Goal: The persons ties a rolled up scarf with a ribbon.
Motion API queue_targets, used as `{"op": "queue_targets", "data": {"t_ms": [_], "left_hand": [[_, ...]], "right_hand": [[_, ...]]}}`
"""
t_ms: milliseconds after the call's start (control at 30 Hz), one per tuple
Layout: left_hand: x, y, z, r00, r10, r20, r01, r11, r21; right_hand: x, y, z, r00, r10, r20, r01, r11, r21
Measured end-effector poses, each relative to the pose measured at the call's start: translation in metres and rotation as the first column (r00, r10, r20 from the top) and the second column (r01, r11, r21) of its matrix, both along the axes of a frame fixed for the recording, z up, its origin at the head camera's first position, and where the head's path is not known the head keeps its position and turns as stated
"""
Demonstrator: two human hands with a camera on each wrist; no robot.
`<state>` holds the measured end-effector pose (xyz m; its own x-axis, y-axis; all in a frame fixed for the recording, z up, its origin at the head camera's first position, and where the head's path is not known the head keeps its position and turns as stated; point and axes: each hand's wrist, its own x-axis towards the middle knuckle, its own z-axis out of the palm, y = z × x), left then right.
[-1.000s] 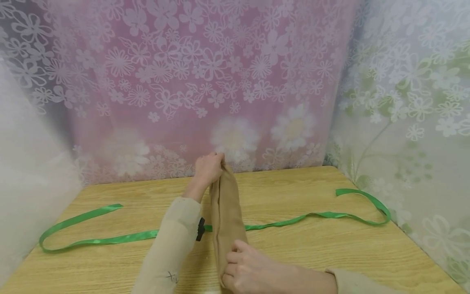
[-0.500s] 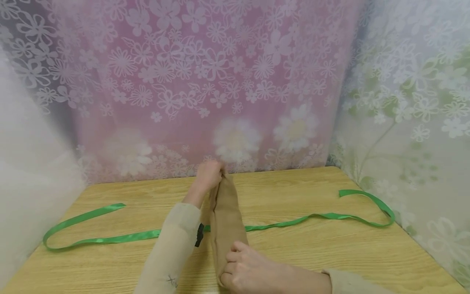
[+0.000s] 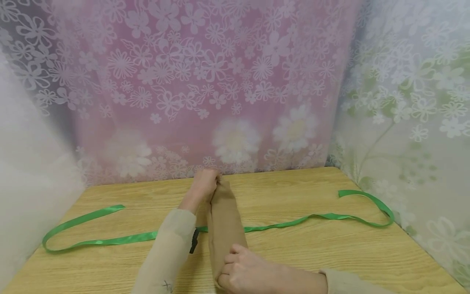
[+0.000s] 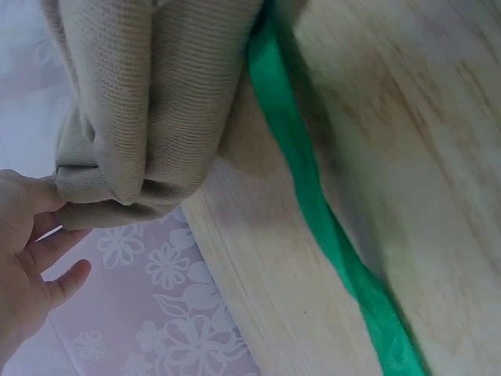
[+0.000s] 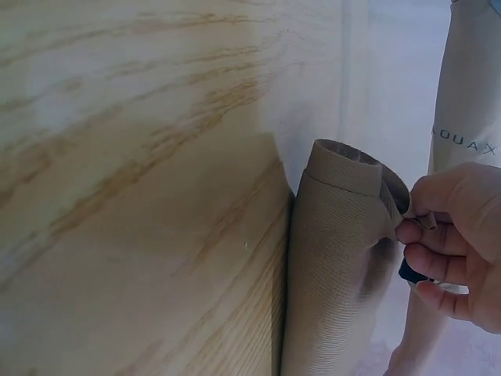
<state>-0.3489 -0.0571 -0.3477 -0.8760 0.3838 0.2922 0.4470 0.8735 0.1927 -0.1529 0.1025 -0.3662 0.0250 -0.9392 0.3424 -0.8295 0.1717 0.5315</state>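
Note:
A tan knit cloth (image 3: 227,222), folded into a long thick roll, lies front to back across the middle of the table. At its far end my left hand (image 3: 206,181) pinches the edge; in the left wrist view the thumb side of that hand (image 4: 27,258) grips a corner while other fingers stay loose. My right hand (image 3: 244,269) pinches the near end, and in the right wrist view a bit of edge shows between thumb and fingers (image 5: 434,215). Beneath the cloth (image 5: 337,266) passes a green ribbon (image 3: 136,237), its middle hidden.
The wood-grain table (image 3: 301,253) carries the ribbon's two loose tails, curling at left and right. A pink floral curtain (image 3: 183,102) hangs behind, with a pale floral one (image 3: 411,134) at right. A small black piece (image 3: 194,241) shows beside the left sleeve.
My left hand has come lower and slightly left, bringing the cloth's far end with it. The roll has turned over a little to the left. My right hand has shifted slightly left; the ribbon lies much the same.

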Motion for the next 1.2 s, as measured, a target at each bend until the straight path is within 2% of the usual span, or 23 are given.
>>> {"op": "queue_targets", "data": {"t_ms": [233, 500, 800, 933, 1033, 1200], "left_hand": [[0.005, -0.004, -0.007, 0.996, 0.044, 0.074, -0.043, 0.999, -0.005], [0.008, -0.009, -0.01, 0.987, 0.046, 0.152, -0.048, 0.999, 0.011], [0.007, -0.015, -0.016, 0.966, 0.022, 0.259, -0.04, 0.997, 0.065], [0.007, -0.02, -0.016, 0.965, 0.018, 0.261, -0.045, 0.994, 0.099], [0.008, -0.024, -0.014, 0.968, 0.015, 0.251, -0.042, 0.994, 0.102], [0.014, -0.03, -0.005, 0.97, 0.013, 0.244, -0.039, 0.994, 0.105]], "right_hand": [[0.0, -0.004, -0.003, 1.0, -0.012, -0.021, 0.013, 0.999, 0.034], [0.001, -0.005, 0.0, 0.996, -0.042, 0.08, 0.035, 0.995, 0.09], [0.004, -0.002, 0.005, 0.969, -0.135, 0.207, 0.07, 0.953, 0.294], [0.005, 0.002, 0.007, 0.965, -0.142, 0.218, 0.063, 0.941, 0.334], [0.005, 0.006, 0.008, 0.95, -0.154, 0.272, 0.047, 0.931, 0.362], [0.006, 0.011, 0.014, 0.89, -0.161, 0.427, -0.012, 0.927, 0.375]]}}
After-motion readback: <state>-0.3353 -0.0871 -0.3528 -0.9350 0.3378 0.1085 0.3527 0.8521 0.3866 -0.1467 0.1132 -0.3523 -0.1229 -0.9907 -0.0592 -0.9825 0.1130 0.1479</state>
